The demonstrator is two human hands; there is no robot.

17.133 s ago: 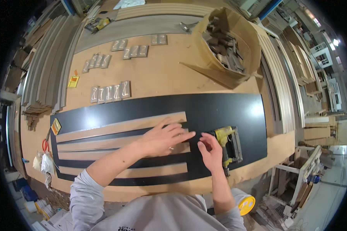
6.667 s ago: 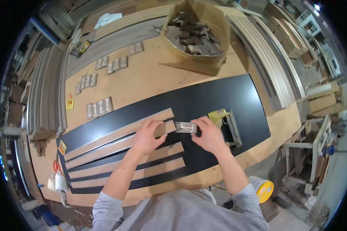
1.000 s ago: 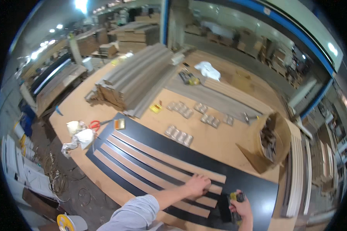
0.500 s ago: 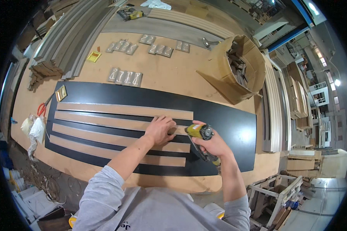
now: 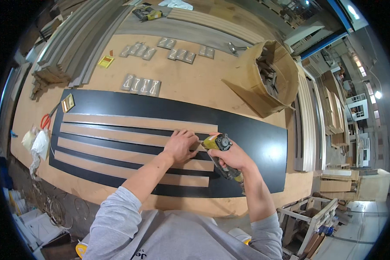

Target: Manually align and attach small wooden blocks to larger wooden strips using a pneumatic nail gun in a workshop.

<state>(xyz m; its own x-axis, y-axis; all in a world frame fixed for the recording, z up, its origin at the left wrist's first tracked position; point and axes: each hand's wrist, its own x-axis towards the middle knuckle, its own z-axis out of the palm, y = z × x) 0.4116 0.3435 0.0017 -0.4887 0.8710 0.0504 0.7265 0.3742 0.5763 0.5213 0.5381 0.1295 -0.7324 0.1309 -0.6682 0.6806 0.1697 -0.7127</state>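
Several long tan wooden strips [image 5: 99,149] lie side by side along a black panel [image 5: 258,151] on the table. My left hand [image 5: 180,146] rests on the middle strips with its fingers curled and pressed together near their right ends; whatever sits under the fingertips is mostly hidden. In my right hand [image 5: 233,156] is a yellow-green and black nail gun [image 5: 215,142], my fingers wrapped round its handle. Its nose lies close beside my left fingertips, over the strips; whether it touches them I cannot tell.
Beyond the panel lie several small grey blocks [image 5: 141,85] with pale squiggles. A cardboard box [image 5: 247,80] of offcuts stands far right, near a hammer [image 5: 235,48]. Red-handled scissors [image 5: 45,121] lie left. Stacked boards [image 5: 73,52] and another nail gun [image 5: 149,15] are at the back.
My right hand has brought the nail gun slightly left and up, nearer my left fingertips, and tilted it. My left hand stays almost in place.
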